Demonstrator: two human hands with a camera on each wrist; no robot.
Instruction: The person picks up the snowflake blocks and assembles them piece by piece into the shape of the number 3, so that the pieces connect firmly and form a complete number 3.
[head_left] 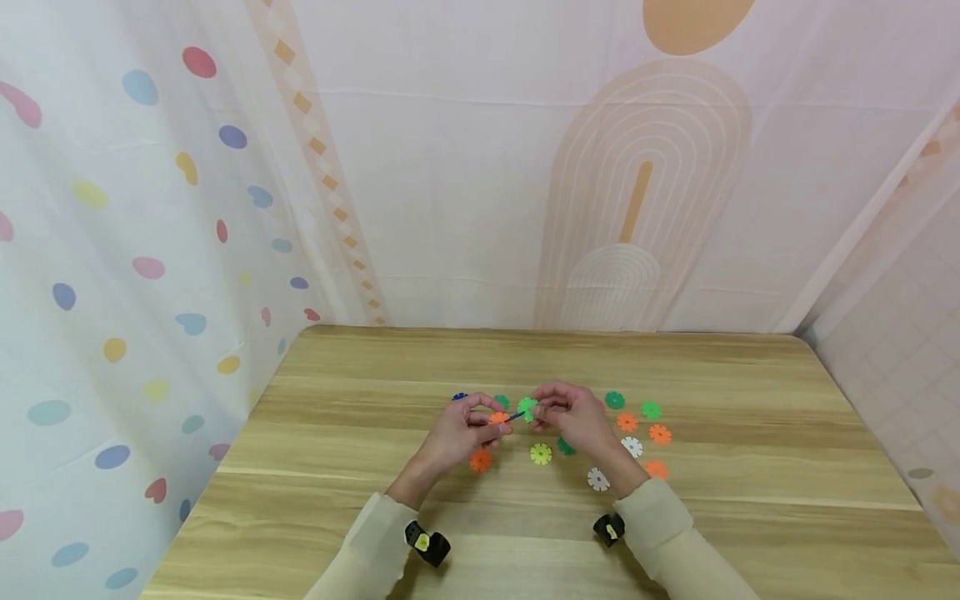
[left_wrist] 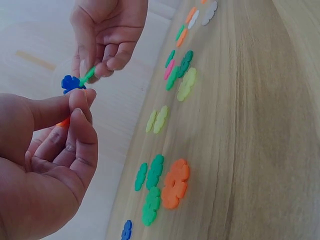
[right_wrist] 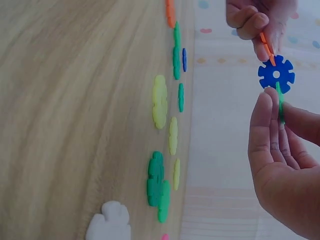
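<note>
Head view looks down from above; wrist views close, sharing the table (head_left: 750, 467).

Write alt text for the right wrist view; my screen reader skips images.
Two hands meet at a blue notched plastic disc: the right hand pinches a green disc slotted into it, the left hand an orange disc. More coloured discs lie on the wooden table.

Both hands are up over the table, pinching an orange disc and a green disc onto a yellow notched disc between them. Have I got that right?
Not quite: the notched disc between them is blue, not yellow, as the right wrist view shows. The rest holds: the left hand pinches the orange disc and the right hand pinches the green disc, both slotted into it above the table.
</note>
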